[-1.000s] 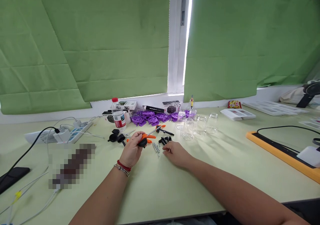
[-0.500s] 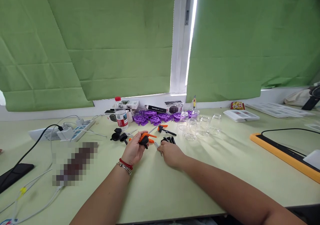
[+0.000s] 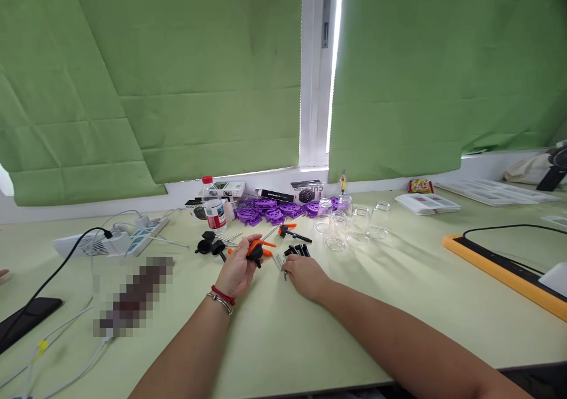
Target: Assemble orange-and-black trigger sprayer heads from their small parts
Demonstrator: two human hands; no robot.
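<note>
Green blinds hang behind a pale green counter [image 3: 274, 340] cluttered with small parts. Far side, a few clear glass jars [image 3: 349, 225] sit together and look empty, and a water bottle [image 3: 214, 210] with a red cap stands left of a pile of purple plastic pieces [image 3: 270, 209]. Left hand [image 3: 237, 269] has its fingers [image 3: 248, 247] wrapped around an orange-and-black clamp [image 3: 256, 249], which pokes out to the right past the fingertips, held just above the counter. Right hand [image 3: 305, 274] rests palm down, fingers curled over some loose metal screws [image 3: 279, 261]; can't tell if it's actually pinching one. Small black bits [image 3: 297, 249] lie just beyond it.
</note>
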